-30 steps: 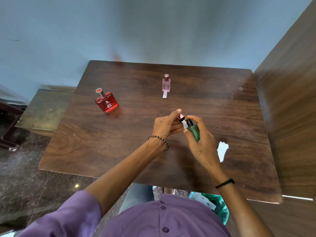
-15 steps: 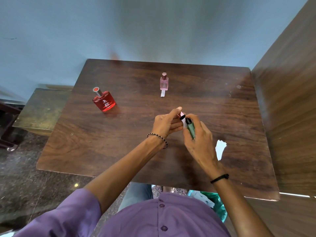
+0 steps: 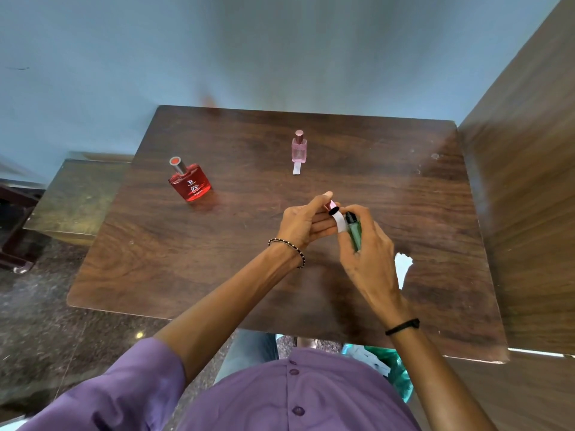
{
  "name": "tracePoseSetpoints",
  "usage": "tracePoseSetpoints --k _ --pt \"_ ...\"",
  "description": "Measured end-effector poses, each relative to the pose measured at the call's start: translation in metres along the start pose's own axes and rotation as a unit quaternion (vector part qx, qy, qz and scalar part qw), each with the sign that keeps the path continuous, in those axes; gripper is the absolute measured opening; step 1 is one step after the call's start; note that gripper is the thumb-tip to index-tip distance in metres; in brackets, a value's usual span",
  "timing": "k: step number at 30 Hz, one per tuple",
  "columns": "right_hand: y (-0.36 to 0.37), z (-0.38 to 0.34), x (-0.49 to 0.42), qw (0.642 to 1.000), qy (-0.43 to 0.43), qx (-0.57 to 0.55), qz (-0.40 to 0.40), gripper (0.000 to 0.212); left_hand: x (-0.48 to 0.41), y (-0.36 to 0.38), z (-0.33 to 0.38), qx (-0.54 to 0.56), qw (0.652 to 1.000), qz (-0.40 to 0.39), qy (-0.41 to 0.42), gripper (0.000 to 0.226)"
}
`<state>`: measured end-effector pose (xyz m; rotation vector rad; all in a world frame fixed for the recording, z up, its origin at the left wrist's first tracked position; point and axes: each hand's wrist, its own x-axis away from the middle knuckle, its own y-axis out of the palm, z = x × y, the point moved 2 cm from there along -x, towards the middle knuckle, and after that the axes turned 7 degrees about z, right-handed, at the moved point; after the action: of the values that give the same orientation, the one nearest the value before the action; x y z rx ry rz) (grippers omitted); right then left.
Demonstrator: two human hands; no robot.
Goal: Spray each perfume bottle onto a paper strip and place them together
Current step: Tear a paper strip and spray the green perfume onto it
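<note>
My right hand [image 3: 364, 247] is shut on a slim green perfume bottle [image 3: 354, 233], its black nozzle uncapped and pointing left. My left hand [image 3: 306, 220] grips a pink cap [image 3: 331, 208] together with a white paper strip [image 3: 340, 223] that hangs right in front of the nozzle. At the back middle of the wooden table [image 3: 174, 253] a pink bottle [image 3: 299, 147] stands upright with a paper strip [image 3: 297, 168] lying at its base. A red bottle [image 3: 189, 181] stands alone at the left.
A torn white piece of paper [image 3: 403, 269] lies on the table to the right of my right hand. A wooden panel [image 3: 529, 169] borders the table's right side. A lower bench [image 3: 74, 194] sits beyond the left edge. A green bag [image 3: 392, 368] shows below the near edge.
Both hands stayed together over the table's middle. The green bottle turned more upright in my right hand, and the strip now hangs directly before its nozzle.
</note>
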<state>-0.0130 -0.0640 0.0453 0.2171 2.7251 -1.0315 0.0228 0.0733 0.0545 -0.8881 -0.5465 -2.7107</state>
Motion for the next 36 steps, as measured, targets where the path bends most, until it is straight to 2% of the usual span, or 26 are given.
tracePoseSetpoints --k 4,9,14,21,31,36 --pt "-0.009 0.001 0.000 0.999 0.009 -0.028 0.031 0.026 0.000 -0.001 0.001 -0.004 1.000 -0.020 0.009 0.041" --pt "-0.014 -0.001 0.002 0.999 0.012 -0.042 0.032 0.032 0.000 -0.003 0.001 0.000 0.999 -0.044 0.016 0.042" --pt "-0.014 -0.007 0.005 0.999 -0.018 -0.043 -0.008 0.033 0.000 -0.005 0.002 -0.008 0.999 -0.047 0.016 0.028" --pt "-0.010 -0.014 0.010 0.998 -0.030 0.058 -0.010 0.039 0.003 -0.006 0.006 -0.034 0.998 -0.051 0.015 0.042" --pt "-0.004 -0.009 0.006 0.992 -0.065 0.106 -0.037 0.038 0.007 -0.006 0.002 -0.031 0.998 -0.045 0.007 0.043" --pt "-0.010 -0.009 0.008 0.997 -0.056 0.042 -0.019 0.033 0.007 -0.004 0.001 -0.027 0.998 -0.048 0.009 0.040"
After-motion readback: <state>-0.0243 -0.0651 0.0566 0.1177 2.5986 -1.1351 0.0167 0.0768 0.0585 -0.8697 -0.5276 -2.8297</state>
